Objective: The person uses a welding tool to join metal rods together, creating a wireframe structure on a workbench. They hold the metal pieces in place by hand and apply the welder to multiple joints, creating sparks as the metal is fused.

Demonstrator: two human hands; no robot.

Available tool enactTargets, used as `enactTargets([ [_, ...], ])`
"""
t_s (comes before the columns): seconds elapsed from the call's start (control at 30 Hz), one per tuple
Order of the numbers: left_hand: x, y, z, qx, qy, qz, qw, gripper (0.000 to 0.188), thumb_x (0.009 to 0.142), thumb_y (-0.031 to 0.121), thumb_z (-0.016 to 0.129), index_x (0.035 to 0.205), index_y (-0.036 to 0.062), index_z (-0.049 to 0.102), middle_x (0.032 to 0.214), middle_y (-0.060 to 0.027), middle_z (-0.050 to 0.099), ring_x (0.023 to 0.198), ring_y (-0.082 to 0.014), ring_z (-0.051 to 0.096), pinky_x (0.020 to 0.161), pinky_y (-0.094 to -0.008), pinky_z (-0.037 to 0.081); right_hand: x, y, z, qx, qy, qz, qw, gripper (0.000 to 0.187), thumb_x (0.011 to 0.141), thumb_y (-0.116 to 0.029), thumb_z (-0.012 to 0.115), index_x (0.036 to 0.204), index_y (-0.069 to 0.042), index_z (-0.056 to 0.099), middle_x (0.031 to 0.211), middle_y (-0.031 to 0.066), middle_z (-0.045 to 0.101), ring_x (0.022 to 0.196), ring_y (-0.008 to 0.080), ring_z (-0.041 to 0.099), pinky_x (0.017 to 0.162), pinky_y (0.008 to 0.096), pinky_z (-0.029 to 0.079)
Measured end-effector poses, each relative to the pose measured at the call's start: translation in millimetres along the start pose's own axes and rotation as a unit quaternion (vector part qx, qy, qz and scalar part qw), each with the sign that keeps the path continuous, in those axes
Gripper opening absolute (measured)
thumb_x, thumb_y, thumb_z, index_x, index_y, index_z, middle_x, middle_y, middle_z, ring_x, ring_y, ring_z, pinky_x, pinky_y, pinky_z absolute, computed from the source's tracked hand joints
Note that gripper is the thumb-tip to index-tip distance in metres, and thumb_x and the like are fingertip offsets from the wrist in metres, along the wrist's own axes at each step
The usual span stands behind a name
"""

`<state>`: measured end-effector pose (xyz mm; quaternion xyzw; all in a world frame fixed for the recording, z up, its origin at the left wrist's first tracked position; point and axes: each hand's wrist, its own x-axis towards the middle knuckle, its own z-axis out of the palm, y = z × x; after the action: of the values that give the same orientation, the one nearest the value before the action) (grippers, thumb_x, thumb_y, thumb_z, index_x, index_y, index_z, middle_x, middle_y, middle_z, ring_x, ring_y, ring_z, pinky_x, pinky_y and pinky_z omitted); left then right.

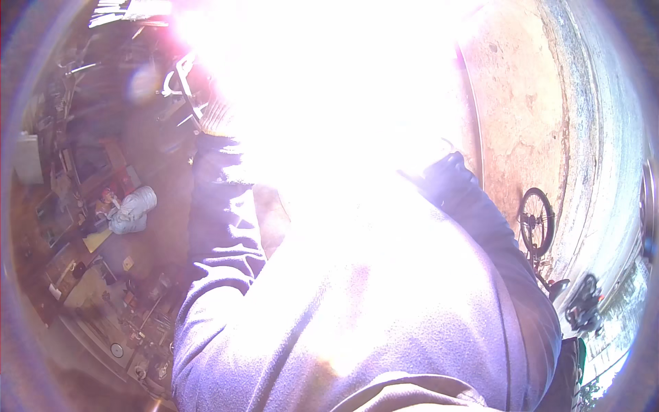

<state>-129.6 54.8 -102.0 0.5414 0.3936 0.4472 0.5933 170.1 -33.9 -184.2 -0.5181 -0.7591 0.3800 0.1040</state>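
Note:
Strong white glare swallows the middle and top of the view, including most of what lies in front of me. My left arm [223,206], in a dark sleeve, reaches up and forward. At its end a tan, ribbed patch [218,120] shows beside the glare; it may be a glove on my left hand, but its fingers do not show. White and dark thin metal parts [180,77] stand just beyond it. My right arm [473,206], also dark-sleeved, bends inward, and its hand is lost in the brightness. What either hand holds or touches cannot be made out.
At left, another person in light clothing [134,209] is among cluttered benches, boxes and tools [89,275]. To the right, a bicycle wheel [536,221] stands on brown ground [511,103], with a dark motorcycle-like shape [585,302] farther off beside a pale road [611,172].

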Motion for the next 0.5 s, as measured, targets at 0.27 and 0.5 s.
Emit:
enactTargets([
  [0.27,1,9,7,0.102,0.014,0.036,0.994,0.024,0.093,0.008,0.066,0.115,0.0006,0.065,0.115,-0.0072,0.065,0.108,-0.0189,0.064,0.093,-0.0325,0.054,-11,-8,1,0.040,0.219,-0.189,0.956,0.017,0.089,-0.018,0.062,0.097,-0.004,0.067,0.090,0.0139,0.065,0.087,0.0268,0.066,0.074,0.0395,0.054],
  [0.5,8,23,16,0.120,0.059,-0.104,0.986,0.029,0.095,0.011,0.067,0.123,0.0050,0.063,0.110,-0.0059,0.068,0.095,-0.0160,0.068,0.078,-0.0279,0.058,5,27,-1,0.425,0.096,0.082,0.896,0.037,0.083,-0.012,0.070,0.117,-0.002,0.059,0.101,0.0089,0.070,0.092,0.0190,0.068,0.079,0.0333,0.054],
])
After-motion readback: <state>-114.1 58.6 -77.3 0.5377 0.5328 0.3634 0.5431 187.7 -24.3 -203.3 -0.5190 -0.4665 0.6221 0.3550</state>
